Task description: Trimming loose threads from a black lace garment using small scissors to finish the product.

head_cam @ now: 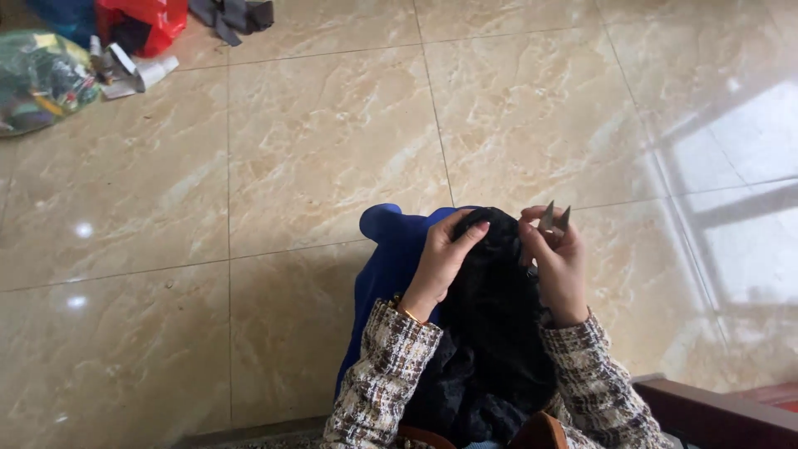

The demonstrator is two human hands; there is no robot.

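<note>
Black fabric [495, 316] over blue cloth [391, 258]; tweed sleeves [386, 366] checked brown and cream; beige marbled floor [316, 150]; a red bag [141, 23]; snips [554, 219] perhaps silver-grey.

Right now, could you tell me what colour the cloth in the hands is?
Black cloth, best seen in the head view.

You're in a home room, judging by the glossy beige marble-look floor tiles [332, 150], stuffed bags [50, 75] against the wall, and a wooden furniture edge [715, 411].
</note>
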